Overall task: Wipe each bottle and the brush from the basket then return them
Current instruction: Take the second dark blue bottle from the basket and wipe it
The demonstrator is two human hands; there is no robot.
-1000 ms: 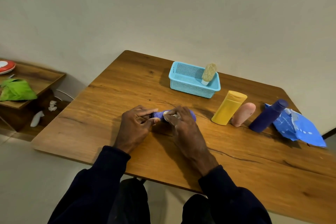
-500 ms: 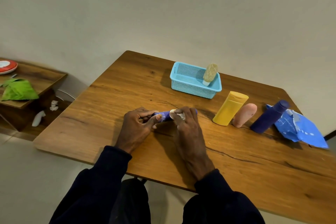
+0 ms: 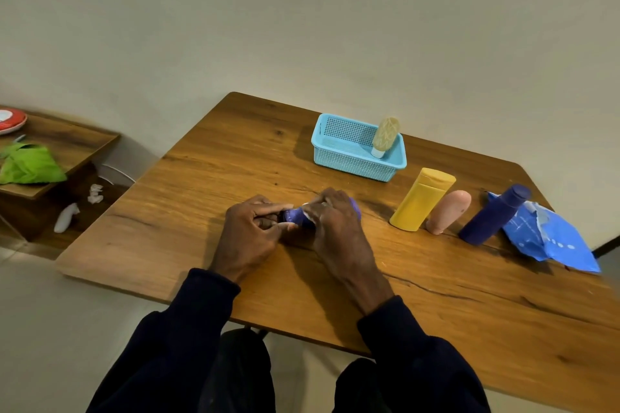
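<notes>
Edged toward 9 o'clock, nearer left hand (image 3: 251,228): white wipe (image 3: 310,210). Right hand (image 3: 335,223) curled over wipe and purple bottle (image 3: 297,215); left fingers pinching cap end. Probably light, slick plastic; best gripped at both ends.

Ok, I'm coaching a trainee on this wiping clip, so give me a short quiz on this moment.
1. True or false: the brush is inside the basket.
2. How many bottles stand on the table outside the basket? A) two B) three C) four
3. Fill in: the left hand and the right hand both hold the ____ bottle.

Key:
1. True.
2. B: the yellow bottle, pink bottle and dark blue bottle.
3. Purple: the purple bottle lies between the hands.
</notes>
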